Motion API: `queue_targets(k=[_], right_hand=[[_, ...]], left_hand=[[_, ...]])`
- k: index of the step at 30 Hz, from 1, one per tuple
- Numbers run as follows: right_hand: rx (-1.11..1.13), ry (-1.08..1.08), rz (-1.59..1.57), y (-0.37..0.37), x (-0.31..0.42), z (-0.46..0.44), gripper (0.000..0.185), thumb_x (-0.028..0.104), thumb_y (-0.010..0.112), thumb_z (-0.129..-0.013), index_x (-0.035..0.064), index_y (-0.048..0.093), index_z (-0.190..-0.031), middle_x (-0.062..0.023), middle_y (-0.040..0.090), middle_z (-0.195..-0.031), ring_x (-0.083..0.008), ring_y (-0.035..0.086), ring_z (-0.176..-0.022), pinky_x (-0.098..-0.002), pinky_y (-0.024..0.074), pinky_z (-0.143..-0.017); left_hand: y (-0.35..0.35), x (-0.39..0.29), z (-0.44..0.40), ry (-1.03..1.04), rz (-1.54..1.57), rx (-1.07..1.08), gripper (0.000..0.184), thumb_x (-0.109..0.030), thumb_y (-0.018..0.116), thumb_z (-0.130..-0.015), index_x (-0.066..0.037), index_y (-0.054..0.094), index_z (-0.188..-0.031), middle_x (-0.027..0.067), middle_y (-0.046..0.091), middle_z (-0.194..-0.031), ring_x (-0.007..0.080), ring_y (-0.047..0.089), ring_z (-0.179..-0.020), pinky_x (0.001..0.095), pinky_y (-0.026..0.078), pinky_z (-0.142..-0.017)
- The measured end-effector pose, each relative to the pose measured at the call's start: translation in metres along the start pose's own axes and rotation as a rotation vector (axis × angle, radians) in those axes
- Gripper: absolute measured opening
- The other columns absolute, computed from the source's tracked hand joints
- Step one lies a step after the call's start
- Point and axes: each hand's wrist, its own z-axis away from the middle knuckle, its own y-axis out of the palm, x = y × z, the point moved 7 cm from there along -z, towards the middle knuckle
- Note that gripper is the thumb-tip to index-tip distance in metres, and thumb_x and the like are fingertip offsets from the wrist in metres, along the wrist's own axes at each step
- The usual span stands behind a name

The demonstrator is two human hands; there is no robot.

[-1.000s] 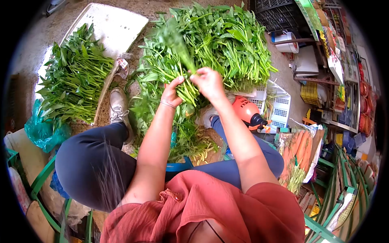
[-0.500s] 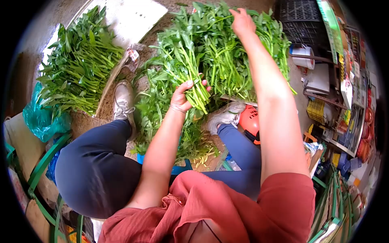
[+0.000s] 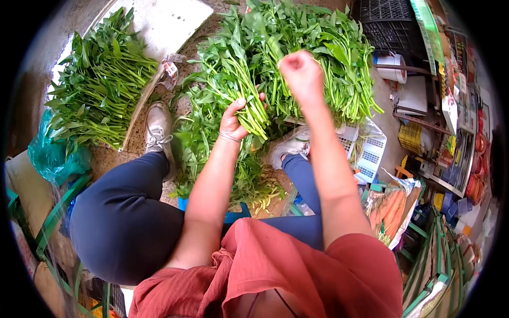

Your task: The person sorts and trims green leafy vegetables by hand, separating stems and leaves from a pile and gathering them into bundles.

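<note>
The person's left hand (image 3: 236,121) has its grip closed around the lower stems of a bunch of long-stemmed, green leafy vegetables (image 3: 248,100), thumb on top, the pale green stem ends pointing back toward the person and the leaves away. This bunch is held above the brown floor (image 3: 183,106), just left of a broad heap of the same green, thick-stalked vegetables (image 3: 344,66). The right hand (image 3: 305,77) is over that heap with its fingers curled in; it is blurred, and I cannot tell whether its grip holds a stalk.

Loose green leaves (image 3: 204,146) lie on the floor below the left hand, between two pale lace-up shoes (image 3: 158,127). To the left, a white flat board (image 3: 180,21) carries a second pile of green leafy stalks (image 3: 106,79), stem ends along the board's right edge and leaves toward its left edge. A crumpled teal plastic bag (image 3: 55,151) sits beside the board's near left corner.

A white plastic crate with a grid pattern (image 3: 371,151) shows at the heap's near right side, with orange carrots (image 3: 393,209) nearer the person.
</note>
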Motion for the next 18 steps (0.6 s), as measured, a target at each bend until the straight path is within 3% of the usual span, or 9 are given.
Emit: queue_targets(k=[2,4,6,9,14,16,18], right_hand=[[0.147,0.191,-0.277,0.028,-0.012,0.048,0.006,0.009,0.061,-0.073,0.0044,0.059,-0.075,-0.0080,0.063,-0.067,-0.0155,0.061,-0.059,-0.0271,0.0475,-0.056],[0.115,0.186,-0.161,0.042,-0.027,0.079,0.004,0.007,0.059,-0.074,0.0032,0.058,-0.073,-0.0077,0.062,-0.063,-0.0141,0.059,-0.055,-0.0258,0.0458,-0.054],[0.022,0.168,-0.357,0.043,-0.030,0.095,0.004,0.005,0.060,-0.072,0.0022,0.058,-0.072,-0.0068,0.059,-0.062,-0.0124,0.056,-0.054,-0.0253,0.0440,-0.052],[-0.051,0.041,-0.112,0.021,-0.014,0.103,0.004,0.005,0.061,-0.072,0.0026,0.058,-0.072,-0.0050,0.057,-0.061,-0.0109,0.053,-0.053,-0.0253,0.0429,-0.052],[-0.231,0.343,-0.332,0.018,-0.053,0.123,0.009,0.007,0.060,-0.069,0.0002,0.055,-0.066,-0.0043,0.052,-0.064,-0.0116,0.048,-0.049,-0.0259,0.0410,-0.050],[-0.215,0.383,-0.224,0.009,-0.045,0.128,0.011,0.008,0.057,-0.068,0.0003,0.051,-0.063,-0.0065,0.050,-0.064,-0.0170,0.048,-0.052,-0.0295,0.0407,-0.052],[-0.391,0.145,0.163,-0.012,-0.026,0.129,0.012,0.008,0.055,-0.068,0.0016,0.047,-0.062,-0.0089,0.049,-0.062,-0.0226,0.048,-0.056,-0.0339,0.0403,-0.056]], left_hand=[[0.015,-0.001,0.004,0.031,-0.050,-0.001,0.061,-0.016,0.060,-0.071,0.003,0.036,-0.124,0.0176,0.051,-0.113,0.0277,0.053,-0.100,0.0363,0.042,-0.090],[0.019,0.001,0.005,0.024,-0.091,0.008,0.061,-0.017,0.059,-0.071,0.005,0.036,-0.123,0.0181,0.050,-0.115,0.0270,0.052,-0.102,0.0357,0.041,-0.092],[0.011,0.002,0.012,-0.023,-0.103,-0.012,0.051,-0.014,0.060,-0.072,0.006,0.044,-0.116,0.0184,0.051,-0.112,0.0273,0.051,-0.104,0.0366,0.039,-0.094],[0.000,0.006,0.009,-0.004,-0.151,-0.072,0.041,-0.013,0.059,-0.074,0.004,0.049,-0.110,0.0173,0.054,-0.108,0.0271,0.051,-0.103,0.0373,0.039,-0.094],[0.000,0.022,-0.001,-0.083,-0.241,-0.093,0.037,-0.013,0.061,-0.073,0.005,0.052,-0.105,0.0165,0.058,-0.099,0.0253,0.057,-0.091,0.0357,0.044,-0.087],[-0.007,0.027,-0.001,-0.082,-0.299,-0.149,0.034,-0.012,0.061,-0.073,0.004,0.053,-0.102,0.0146,0.060,-0.095,0.0228,0.058,-0.089,0.0337,0.047,-0.083],[-0.006,0.024,-0.002,-0.092,-0.189,-0.156,0.031,-0.011,0.060,-0.074,0.003,0.054,-0.101,0.0133,0.060,-0.093,0.0222,0.058,-0.087,0.0348,0.048,-0.081]])
